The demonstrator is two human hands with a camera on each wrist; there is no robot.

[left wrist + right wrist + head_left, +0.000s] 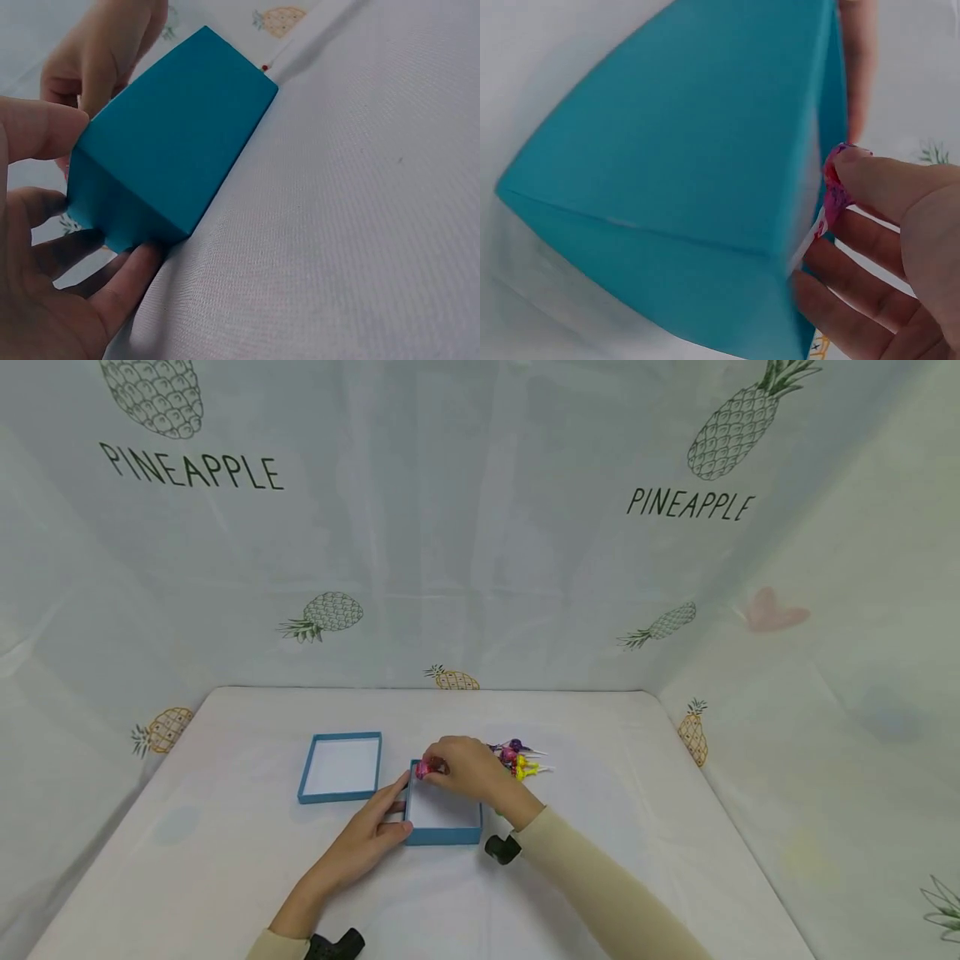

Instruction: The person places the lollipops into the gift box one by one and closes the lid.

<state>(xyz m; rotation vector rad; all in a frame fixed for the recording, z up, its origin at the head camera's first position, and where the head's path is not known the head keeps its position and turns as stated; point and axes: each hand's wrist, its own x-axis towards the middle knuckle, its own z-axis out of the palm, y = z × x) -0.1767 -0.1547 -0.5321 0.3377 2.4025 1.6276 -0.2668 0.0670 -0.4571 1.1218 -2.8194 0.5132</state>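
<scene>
We see the right hand [468, 768] pinching a pink-wrapped lollipop [837, 184] between thumb and fingers, its head at their tips, by the far left corner of the blue box [444, 837]. The left hand [367, 835] rests spread against the box's left wall. Other lollipops [513, 755] lie on the table [637, 852], right of the box.

On the pale backdrop cloth [480, 527], reads "PINEAPPLE" [191, 468] in dark capitals at upper left, beneath a large pineapple drawing [153, 397]; reads "PINEAPPLE" [690, 504] again at upper right, beneath another. On the pink wrapper [837, 193], perhaps bears print, too blurred to read.
</scene>
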